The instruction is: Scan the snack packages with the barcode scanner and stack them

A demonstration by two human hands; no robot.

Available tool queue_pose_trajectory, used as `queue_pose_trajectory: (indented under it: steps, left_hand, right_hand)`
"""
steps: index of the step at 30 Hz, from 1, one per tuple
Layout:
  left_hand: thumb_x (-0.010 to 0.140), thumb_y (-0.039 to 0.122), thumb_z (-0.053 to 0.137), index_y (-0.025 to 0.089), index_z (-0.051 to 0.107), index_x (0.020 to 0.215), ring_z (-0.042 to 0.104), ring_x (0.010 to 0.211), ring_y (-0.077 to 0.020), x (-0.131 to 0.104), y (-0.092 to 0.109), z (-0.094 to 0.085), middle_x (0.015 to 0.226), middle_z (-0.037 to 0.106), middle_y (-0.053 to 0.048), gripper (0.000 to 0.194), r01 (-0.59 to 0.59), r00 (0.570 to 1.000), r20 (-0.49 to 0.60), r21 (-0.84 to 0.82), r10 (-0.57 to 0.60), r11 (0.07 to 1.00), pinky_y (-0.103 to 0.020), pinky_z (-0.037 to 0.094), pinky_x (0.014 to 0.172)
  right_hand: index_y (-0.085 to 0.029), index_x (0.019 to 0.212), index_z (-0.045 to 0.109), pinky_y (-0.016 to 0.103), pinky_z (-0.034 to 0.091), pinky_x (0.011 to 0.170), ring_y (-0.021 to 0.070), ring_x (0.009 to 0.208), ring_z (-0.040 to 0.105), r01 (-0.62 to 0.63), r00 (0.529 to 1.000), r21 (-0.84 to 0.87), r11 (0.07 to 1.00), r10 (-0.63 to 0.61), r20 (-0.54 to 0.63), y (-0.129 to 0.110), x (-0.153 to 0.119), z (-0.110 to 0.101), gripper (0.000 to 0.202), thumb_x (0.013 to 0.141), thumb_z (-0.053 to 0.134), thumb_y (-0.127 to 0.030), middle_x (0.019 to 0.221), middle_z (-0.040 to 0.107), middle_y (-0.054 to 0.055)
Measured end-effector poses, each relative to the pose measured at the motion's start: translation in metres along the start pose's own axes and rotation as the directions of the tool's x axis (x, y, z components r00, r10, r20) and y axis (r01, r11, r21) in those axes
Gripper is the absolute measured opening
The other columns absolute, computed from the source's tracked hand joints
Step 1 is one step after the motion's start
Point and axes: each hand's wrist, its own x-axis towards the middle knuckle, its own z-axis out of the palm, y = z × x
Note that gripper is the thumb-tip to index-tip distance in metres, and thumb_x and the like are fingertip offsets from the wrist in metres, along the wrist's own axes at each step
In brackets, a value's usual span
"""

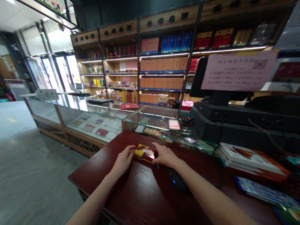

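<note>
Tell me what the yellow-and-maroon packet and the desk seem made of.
Packet: likely glossy card or plastic film, judging by the bright highlights. Desk: dark red-brown wood or veneer with a sheen, judging by fine grain-like streaks.

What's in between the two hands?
A yellow and dark red box sits between the left hand and the right hand. You can see it in the head view.

We've got a yellow-and-maroon box (145, 153), a reddish-brown table (98, 168) with faint grain, a black mouse (176, 180) with a blue light. Also seeing a pink sign (234, 79) with dark lettering, orange cartons (158, 65), grey floor (21, 147).
</note>
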Motion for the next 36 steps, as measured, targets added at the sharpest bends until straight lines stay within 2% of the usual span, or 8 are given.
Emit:
queue_pose_trajectory:
  steps: [7,10,13,17,22,27,32,36]
  left_hand:
    - [0.088,0.03,0.043,0.022,0.055,0.122,0.067,0.112,-0.0207,0.004,0.003,-0.003,0.118,0.072,-0.007,0.037,0.0,1.0,-0.018,0.105,0.002,0.995,-0.037,0.049,0.1]
    - [0.088,0.028,0.042,0.021,0.056,0.123,0.065,0.115,-0.0202,0.006,0.011,-0.005,0.122,0.07,-0.007,0.038,-0.006,1.0,-0.026,0.176,0.011,0.984,-0.037,0.047,0.103]
    - [0.089,0.028,0.04,0.021,0.056,0.122,0.065,0.115,-0.0196,0.007,0.022,-0.005,0.122,0.07,-0.007,0.038,-0.027,0.999,-0.021,0.206,0.032,0.978,-0.036,0.047,0.103]
    - [0.089,0.028,0.039,0.021,0.057,0.122,0.064,0.116,-0.0197,0.009,0.037,0.0,0.123,0.07,-0.007,0.038,-0.065,0.998,-0.009,0.213,0.069,0.975,-0.036,0.047,0.103]
    - [0.089,0.029,0.04,0.021,0.058,0.122,0.066,0.112,-0.0208,0.017,0.054,0.014,0.119,0.071,-0.007,0.038,-0.101,0.995,0.009,0.233,0.102,0.967,-0.036,0.048,0.1]
    - [0.089,0.029,0.042,0.023,0.06,0.121,0.066,0.109,-0.022,0.025,0.074,0.032,0.118,0.071,-0.006,0.038,-0.161,0.987,0.051,0.28,0.153,0.946,-0.036,0.048,0.099]
    - [0.088,0.031,0.044,0.023,0.062,0.12,0.066,0.108,-0.0236,0.032,0.096,0.057,0.115,0.072,-0.005,0.038,-0.23,0.971,0.134,0.298,0.198,0.926,-0.038,0.048,0.098]
    - [0.088,0.031,0.045,0.023,0.064,0.118,0.065,0.109,-0.025,0.037,0.113,0.078,0.114,0.073,-0.005,0.037,-0.291,0.953,0.175,0.311,0.246,0.905,-0.039,0.046,0.101]
  right_hand:
    - [-0.021,0.153,0.031,0.047,0.041,0.099,0.036,0.123,0.054,0.001,1.0,-0.008,1.0,0.0,0.018,0.004,0.001,-0.004,0.108,0.061,0.082,-0.047,0.136,0.059,0.016]
    - [-0.021,0.153,0.033,0.047,0.041,0.099,0.0347,0.122,0.056,-0.009,1.0,0.018,1.0,0.009,-0.005,0.007,-0.002,-0.01,0.096,0.072,0.074,-0.051,0.136,0.06,0.016]
    - [-0.02,0.151,0.036,0.044,0.042,0.099,0.0312,0.122,0.057,-0.005,0.999,0.06,0.998,0.007,-0.042,0.012,-0.007,-0.016,0.078,0.084,0.063,-0.048,0.134,0.062,0.015]
    - [-0.02,0.15,0.038,0.043,0.041,0.1,0.0296,0.122,0.058,-0.008,0.996,0.091,0.996,0.015,-0.085,0.02,-0.018,-0.024,0.07,0.086,0.06,-0.038,0.132,0.064,0.013]
    - [-0.022,0.147,0.042,0.041,0.041,0.1,0.0276,0.119,0.06,-0.034,0.987,0.118,0.992,0.052,-0.152,0.034,-0.033,-0.032,0.065,0.086,0.059,-0.031,0.128,0.067,0.01]
    - [-0.023,0.144,0.045,0.04,0.041,0.1,0.0255,0.117,0.061,-0.043,0.967,0.156,0.987,0.08,-0.24,0.06,-0.053,-0.037,0.059,0.087,0.059,-0.028,0.124,0.069,0.008]
    - [-0.021,0.142,0.048,0.037,0.042,0.099,0.0234,0.112,0.063,-0.079,0.942,0.206,0.975,0.14,-0.304,0.087,-0.079,-0.041,0.057,0.087,0.06,-0.025,0.121,0.07,0.008]
    - [-0.025,0.14,0.049,0.037,0.042,0.099,0.0232,0.113,0.062,-0.13,0.922,0.218,0.967,0.199,-0.334,0.111,-0.101,-0.044,0.055,0.087,0.06,-0.026,0.12,0.07,0.006]
